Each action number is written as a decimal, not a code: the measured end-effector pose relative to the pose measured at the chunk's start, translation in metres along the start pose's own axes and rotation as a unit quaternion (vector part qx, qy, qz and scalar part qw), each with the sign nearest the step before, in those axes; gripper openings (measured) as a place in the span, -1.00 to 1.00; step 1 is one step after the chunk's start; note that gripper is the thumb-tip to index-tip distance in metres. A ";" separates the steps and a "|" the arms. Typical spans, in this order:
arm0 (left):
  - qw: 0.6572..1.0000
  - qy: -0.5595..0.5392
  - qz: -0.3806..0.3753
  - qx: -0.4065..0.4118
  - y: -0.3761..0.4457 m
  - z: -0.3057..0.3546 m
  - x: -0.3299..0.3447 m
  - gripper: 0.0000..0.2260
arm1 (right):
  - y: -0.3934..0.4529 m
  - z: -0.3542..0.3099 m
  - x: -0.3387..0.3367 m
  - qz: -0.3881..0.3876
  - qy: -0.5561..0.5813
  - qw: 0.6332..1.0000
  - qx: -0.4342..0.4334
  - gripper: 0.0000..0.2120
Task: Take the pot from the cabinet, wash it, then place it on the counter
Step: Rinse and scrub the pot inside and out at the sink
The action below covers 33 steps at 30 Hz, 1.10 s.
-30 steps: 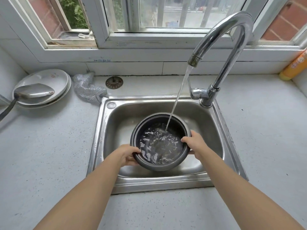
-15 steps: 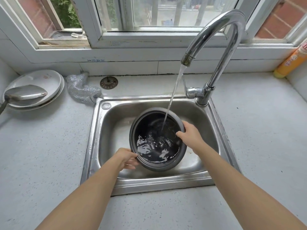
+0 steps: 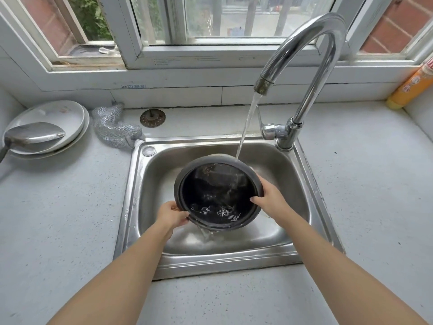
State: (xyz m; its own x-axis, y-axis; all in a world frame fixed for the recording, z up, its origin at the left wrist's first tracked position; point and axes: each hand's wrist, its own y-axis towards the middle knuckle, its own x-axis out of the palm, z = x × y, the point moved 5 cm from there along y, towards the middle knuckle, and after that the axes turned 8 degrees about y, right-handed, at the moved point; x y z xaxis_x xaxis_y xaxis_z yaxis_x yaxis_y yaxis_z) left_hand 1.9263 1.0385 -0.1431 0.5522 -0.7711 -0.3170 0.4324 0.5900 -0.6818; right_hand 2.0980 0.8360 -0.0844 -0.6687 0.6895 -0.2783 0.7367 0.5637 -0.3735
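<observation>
Currently mid-wash: rinse water being tipped out. Left hand (image 3: 172, 215) grips near-left rim of dark pot (image 3: 218, 195), fingers curled under the edge. Pot held over stainless sink (image 3: 311, 214), tilted toward the person, mouth facing camera; a little water pooled at the low side and spilling off the near lip into the basin. Right hand (image 3: 269, 200) clamps the right rim, thumb inside, fingers behind. Tap stream (image 3: 246, 127) from chrome faucet (image 3: 302, 57) running, landing at the pot's far rim.

Judged step: washing, roughly midway through the task; cabinet part done, counter part not yet. Next move likely calls for draining fully, keeping both grips firm on a wet rim, then lifting clear of the basin wall to set down on speckled counter (image 3: 58, 219).

Surroundings, left to right: stacked white plates (image 3: 63, 118) with metal ladle (image 3: 32, 134) lying on them; silver mesh scrubber (image 3: 114, 127) at sink's back-left corner; loose drain strainer (image 3: 152, 117) beside it; orange bottle (image 3: 414, 85) far right. Faucet neck arches over the basin's back right; possible snag on lifting.
</observation>
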 end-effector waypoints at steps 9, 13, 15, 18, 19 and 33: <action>0.994 0.049 0.054 0.079 0.003 0.014 -0.014 -0.81 | 0.002 0.025 0.005 0.025 0.002 0.999 0.021 -0.33; 0.989 0.069 0.075 0.103 -0.001 0.021 -0.015 -0.93 | 0.003 0.027 0.002 0.039 0.020 0.999 0.017 -0.39; 0.986 0.076 0.092 0.114 -0.003 0.026 -0.016 -0.96 | 0.004 0.026 0.002 0.040 0.016 0.999 0.019 -0.41; 0.980 0.090 0.112 0.138 -0.004 0.036 -0.020 -0.92 | 0.006 0.026 0.004 0.044 -0.005 0.999 0.015 -0.43; 0.979 0.094 0.113 0.144 -0.004 0.039 -0.020 -0.91 | 0.007 0.026 0.004 0.046 -0.003 0.999 0.015 -0.44; 0.947 0.134 0.161 0.242 -0.022 0.080 -0.024 -0.69 | -0.013 -0.001 0.013 0.036 -0.129 0.991 0.000 -0.10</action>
State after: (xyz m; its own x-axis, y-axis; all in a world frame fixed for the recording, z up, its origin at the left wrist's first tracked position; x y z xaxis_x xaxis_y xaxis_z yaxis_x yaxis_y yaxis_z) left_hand 1.9604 1.0633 -0.0671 0.5376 -0.5276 -0.6577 0.5852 0.7951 -0.1595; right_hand 2.0799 0.8376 -0.0825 -0.6177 0.5882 -0.5220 0.7835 0.5171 -0.3444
